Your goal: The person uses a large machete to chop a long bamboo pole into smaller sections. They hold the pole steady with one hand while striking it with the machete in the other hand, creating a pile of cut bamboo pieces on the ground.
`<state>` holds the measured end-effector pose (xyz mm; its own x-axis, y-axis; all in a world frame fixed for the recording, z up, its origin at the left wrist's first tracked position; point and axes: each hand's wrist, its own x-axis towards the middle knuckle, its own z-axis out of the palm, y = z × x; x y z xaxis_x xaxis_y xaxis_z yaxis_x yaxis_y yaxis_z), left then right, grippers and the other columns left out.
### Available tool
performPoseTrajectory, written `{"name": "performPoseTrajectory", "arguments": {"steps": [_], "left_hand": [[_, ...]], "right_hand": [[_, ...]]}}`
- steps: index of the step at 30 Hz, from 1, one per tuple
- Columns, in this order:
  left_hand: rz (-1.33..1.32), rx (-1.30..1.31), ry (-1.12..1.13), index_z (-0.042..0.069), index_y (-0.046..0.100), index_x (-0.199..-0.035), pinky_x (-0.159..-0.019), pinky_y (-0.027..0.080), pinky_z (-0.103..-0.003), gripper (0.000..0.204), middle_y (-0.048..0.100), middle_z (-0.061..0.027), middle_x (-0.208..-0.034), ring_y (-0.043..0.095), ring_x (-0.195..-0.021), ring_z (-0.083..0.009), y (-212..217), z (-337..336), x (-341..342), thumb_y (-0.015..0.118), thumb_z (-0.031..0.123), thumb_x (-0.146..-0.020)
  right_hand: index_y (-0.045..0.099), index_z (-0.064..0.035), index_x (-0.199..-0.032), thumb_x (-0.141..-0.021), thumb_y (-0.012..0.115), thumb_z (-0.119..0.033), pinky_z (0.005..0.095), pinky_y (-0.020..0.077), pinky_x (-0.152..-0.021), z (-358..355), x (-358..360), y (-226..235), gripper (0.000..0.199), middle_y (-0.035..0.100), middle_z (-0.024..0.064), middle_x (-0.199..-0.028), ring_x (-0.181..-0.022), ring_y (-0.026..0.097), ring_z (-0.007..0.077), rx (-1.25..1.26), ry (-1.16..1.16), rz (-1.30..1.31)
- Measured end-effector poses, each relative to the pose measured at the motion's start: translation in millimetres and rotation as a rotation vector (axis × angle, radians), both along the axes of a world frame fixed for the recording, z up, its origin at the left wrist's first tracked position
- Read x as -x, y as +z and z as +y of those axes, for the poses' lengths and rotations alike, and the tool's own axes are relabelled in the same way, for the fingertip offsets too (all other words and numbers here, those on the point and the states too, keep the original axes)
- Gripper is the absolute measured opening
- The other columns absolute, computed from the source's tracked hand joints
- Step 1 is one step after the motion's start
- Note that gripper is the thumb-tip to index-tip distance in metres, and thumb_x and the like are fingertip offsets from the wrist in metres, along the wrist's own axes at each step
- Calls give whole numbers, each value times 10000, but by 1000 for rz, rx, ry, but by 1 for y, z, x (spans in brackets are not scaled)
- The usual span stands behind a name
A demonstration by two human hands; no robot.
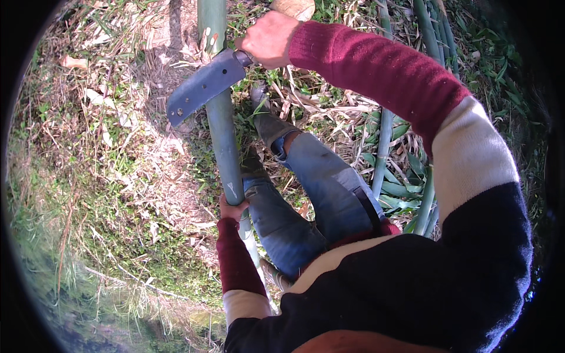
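My right hand (272, 39) is wrapped round the dark handle of a machete (206, 84) with a broad grey blade and several small holes in it. The blade lies slantwise across a thick green bamboo pole (220, 129), its tip reaching past the pole's left side. Above the blade the pole shows a small pale nicked patch. Lower down, my left hand (234, 209) grips the pole from beneath, its fingers partly hidden behind it. A pale scratch mark shows on the pole just above that hand.
My legs in blue jeans (282, 217) and a dark boot (271, 126) are right beside the pole. More bamboo stems (384, 138) lie to the right among leaves. A cut wood end (294, 8) shows at the top. Dry leaves and grass (129, 165) cover the ground.
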<state>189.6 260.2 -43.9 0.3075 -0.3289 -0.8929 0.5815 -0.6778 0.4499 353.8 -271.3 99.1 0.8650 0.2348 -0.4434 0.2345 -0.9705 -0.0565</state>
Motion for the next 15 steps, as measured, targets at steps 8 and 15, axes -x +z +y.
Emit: {"name": "performPoseTrajectory", "arguments": {"steps": [8,15], "left_hand": [[-68,-90,-126,29,607,-1128,-753,551,-352,585,693,-75,-957,660,-822,-187,50,-36,-18,892,143,-630],[-361,-50,-248,22,499,-1276,-855,532,-389,748,641,-129,-1090,648,-961,-254,62,-74,-54,893,241,-679]], "right_hand": [[615,-127,-1109,-733,694,-254,467,527,-620,61,170,-11,405,692,118,-793,-713,691,319,-391,-779,23],[646,-104,-1095,-793,669,-294,454,539,-812,60,367,-28,358,727,137,-927,-876,709,326,-177,-1597,597]]}}
